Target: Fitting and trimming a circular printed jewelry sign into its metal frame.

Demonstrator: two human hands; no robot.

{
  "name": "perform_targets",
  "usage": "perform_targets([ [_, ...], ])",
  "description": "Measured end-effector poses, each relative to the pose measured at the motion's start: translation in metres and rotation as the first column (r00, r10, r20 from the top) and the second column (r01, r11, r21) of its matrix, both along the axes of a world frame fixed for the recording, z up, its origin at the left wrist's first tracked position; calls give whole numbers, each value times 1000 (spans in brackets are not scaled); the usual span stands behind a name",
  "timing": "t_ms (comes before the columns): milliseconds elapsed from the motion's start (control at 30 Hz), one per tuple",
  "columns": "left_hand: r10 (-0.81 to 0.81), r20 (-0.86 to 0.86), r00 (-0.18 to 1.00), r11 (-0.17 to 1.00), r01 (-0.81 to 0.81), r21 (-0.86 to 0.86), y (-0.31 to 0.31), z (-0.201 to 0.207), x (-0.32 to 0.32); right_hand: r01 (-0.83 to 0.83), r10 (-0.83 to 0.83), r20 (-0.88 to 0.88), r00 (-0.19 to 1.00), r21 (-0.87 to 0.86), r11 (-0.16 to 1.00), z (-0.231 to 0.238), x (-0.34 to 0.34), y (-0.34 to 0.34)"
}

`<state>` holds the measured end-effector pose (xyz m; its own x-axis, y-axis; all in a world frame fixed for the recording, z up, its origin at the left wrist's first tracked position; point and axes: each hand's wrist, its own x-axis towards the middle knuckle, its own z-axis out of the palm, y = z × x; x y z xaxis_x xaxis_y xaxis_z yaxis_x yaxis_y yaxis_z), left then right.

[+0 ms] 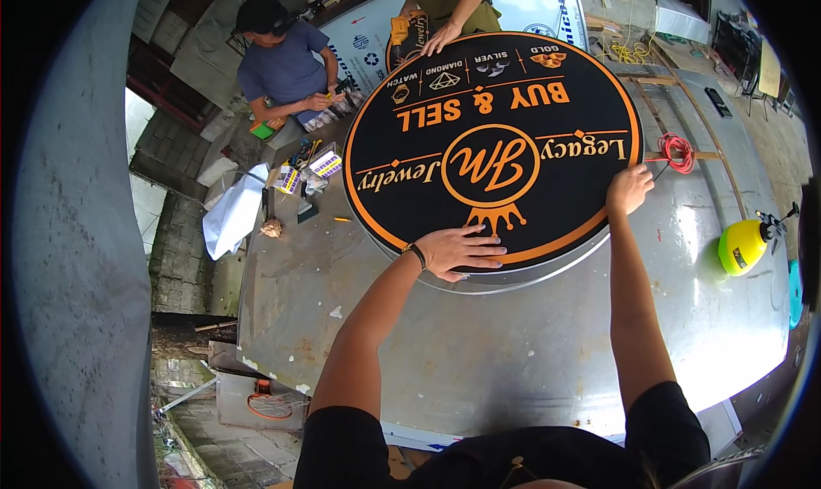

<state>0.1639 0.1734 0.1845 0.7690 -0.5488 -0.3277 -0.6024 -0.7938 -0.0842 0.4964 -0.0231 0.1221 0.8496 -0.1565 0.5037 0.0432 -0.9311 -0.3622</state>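
A large round black sign point(410, 181) with an orange rim and orange and white lettering lies on a metal table. Its lettering reads upside down from my side. Beneath its near edge shows a clear or metallic round rim point(492, 288), slightly offset. My left hand point(462, 251) lies flat on the sign's near edge, fingers spread, beside an orange crown shape. At the right edge, my right hand point(630, 188) is curled against the sign's side, its fingertips partly hidden. Across from me, a co-worker's hand point(443, 38) rests on the far edge.
The metal table point(479, 352) spreads around the sign. Red coiled cable point(676, 153) and a yellow spray bottle point(742, 247) sit to the right. Small boxes point(325, 162), a white sheet point(235, 211) and tools are at left. Another person point(286, 57) works at far left, near a yellow power tool point(399, 29).
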Motion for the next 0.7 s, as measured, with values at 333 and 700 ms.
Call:
perform_targets([
  [333, 4, 6, 1000, 1000, -4, -4, 0, 0, 0, 3, -3, 24, 1000, -12, 1000, -4, 4, 0],
  [700, -8, 11, 1000, 1000, 8, 11, 1, 0, -1, -15, 16, -41, 999, 8, 1000, 1, 1, 0],
])
